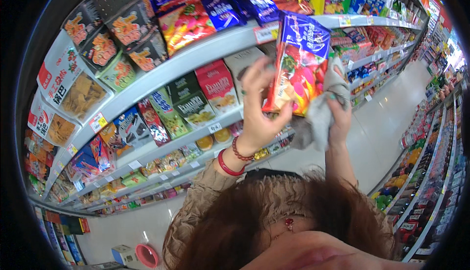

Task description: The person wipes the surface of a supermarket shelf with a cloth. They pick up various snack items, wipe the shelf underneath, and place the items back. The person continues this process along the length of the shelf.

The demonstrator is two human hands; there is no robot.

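A shiny blue and red candy bag [303, 64] with strawberry pictures stands tilted in front of the shelf, between my hands. My left hand [260, 101], with a bead bracelet and a red bangle, is at the bag's lower left edge; its fingers are curved and apart, and slightly blurred. On the other side my right hand [339, 115] grips a grey cloth [323, 112] against the bag's right edge. Some of its fingers are hidden by the cloth and the bag. Similar blue and red bags [198, 16] lie on the upper shelf behind.
A shelf edge [176, 62] with price tags curves across the view. Below it stand snack boxes [218, 86]; rice-crust bags [73, 82] and snack cups [128, 27] are at the left. Bottled drinks [415, 211] line the opposite shelves. A red bucket [147, 256] is on the floor.
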